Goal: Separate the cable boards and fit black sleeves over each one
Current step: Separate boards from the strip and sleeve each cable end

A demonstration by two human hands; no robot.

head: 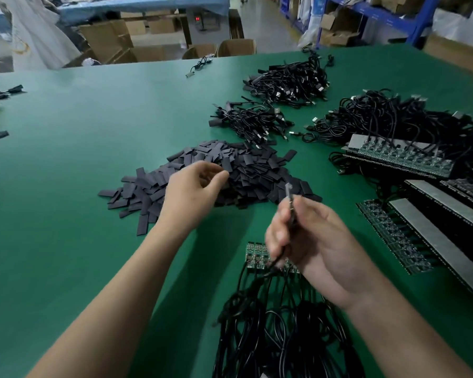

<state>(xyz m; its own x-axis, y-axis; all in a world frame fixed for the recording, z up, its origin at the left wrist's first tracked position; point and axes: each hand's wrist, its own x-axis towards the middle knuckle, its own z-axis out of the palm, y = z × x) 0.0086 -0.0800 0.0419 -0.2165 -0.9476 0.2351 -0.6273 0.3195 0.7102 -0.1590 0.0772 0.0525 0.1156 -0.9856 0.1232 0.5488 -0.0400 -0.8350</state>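
Head view. Our right hand (311, 246) pinches one board (289, 192) between thumb and fingertips. The board sticks up above the fingers, blurred, and its cable drops through the palm to the cables (279, 336) at the near edge.

Our left hand (194, 192) hovers at the near side of the sleeves (246, 170), fingers half curled, with no sleeve seen in them. The sleeves lie mid-table, just beyond both hands. The board is near the left fingertips, not touching.

The strip (254, 259) of joined boards lies flat under the right hand.

On the table (79, 159), green mat runs left of the sleeves to the far edge. The right side is tight: panels (399, 159) stacked along it, heaps (290, 83) of cable behind.
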